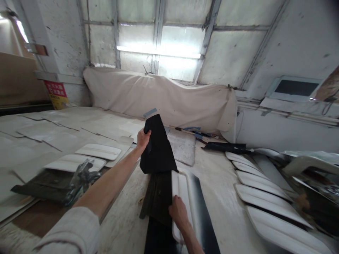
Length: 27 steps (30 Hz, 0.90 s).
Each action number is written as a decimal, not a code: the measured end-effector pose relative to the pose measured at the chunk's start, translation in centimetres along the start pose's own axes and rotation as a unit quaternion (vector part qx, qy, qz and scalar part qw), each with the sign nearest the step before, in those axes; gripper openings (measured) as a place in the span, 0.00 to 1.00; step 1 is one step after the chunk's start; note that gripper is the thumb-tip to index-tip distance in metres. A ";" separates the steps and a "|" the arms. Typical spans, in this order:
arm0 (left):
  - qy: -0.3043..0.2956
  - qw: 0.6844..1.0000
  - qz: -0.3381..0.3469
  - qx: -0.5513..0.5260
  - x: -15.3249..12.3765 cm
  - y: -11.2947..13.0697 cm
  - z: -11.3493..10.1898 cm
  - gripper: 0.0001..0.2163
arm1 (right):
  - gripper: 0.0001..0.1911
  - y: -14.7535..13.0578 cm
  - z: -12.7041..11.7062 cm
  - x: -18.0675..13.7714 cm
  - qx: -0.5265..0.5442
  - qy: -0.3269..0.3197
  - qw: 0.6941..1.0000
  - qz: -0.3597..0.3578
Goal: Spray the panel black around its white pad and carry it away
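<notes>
Hands: left [143, 138] pinches black sheet [158, 148] edge, right [178, 211] grips white panel [182, 197] edge.

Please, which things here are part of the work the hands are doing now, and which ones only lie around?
In hand:
left hand lifting the black sheet
right hand on the white panel

Lying about:
row of white panels
two white panels
cloth cover
red and yellow sign

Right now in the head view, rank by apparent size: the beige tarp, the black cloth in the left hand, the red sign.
1. Beige tarp, largest.
2. Black cloth, though nearness to the camera enlarges it.
3. Red sign, smallest, and farther away.
</notes>
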<state>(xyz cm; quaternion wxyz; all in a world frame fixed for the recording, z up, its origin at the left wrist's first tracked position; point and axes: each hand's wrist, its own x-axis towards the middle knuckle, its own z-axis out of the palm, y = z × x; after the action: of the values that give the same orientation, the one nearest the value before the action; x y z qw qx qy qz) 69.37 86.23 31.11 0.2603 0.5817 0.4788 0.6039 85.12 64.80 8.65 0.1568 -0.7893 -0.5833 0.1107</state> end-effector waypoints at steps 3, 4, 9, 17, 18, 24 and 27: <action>-0.024 1.000 -0.004 -0.020 -0.7 0.0 -0.7 0.13 | 0.19 3.3 -1.2 0.0 0.031 -0.011 0.999 0.028; -0.039 0.999 -0.003 -0.026 -1.1 0.1 -0.9 0.13 | 0.19 4.4 -1.5 -0.1 0.041 -0.013 0.998 0.036; -0.163 0.986 0.012 -0.039 -7.3 0.9 -2.7 0.13 | 0.15 7.7 -1.4 0.0 0.078 -0.034 0.995 0.057; -0.449 0.890 0.076 -0.002 -22.9 -1.5 -6.7 0.07 | 0.15 8.4 -1.2 0.5 0.106 -0.054 0.992 0.046; -0.452 0.889 0.072 0.001 -23.6 -1.9 -6.8 0.08 | 0.15 8.4 -1.2 0.6 0.103 -0.055 0.992 0.045; -0.444 0.892 0.085 0.018 -25.4 -1.8 -6.7 0.12 | 0.15 8.2 -0.8 0.8 0.068 -0.050 0.996 0.020; -0.511 0.839 0.169 0.077 -28.0 -2.6 -6.5 0.14 | 0.16 7.8 -1.1 0.5 0.053 -0.039 0.998 0.004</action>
<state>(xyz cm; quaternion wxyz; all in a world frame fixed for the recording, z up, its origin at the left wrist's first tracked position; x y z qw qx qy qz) 67.81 61.10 17.06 0.3167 0.8976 0.2169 0.2166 92.59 62.98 6.69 0.1754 -0.7771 -0.5793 0.1724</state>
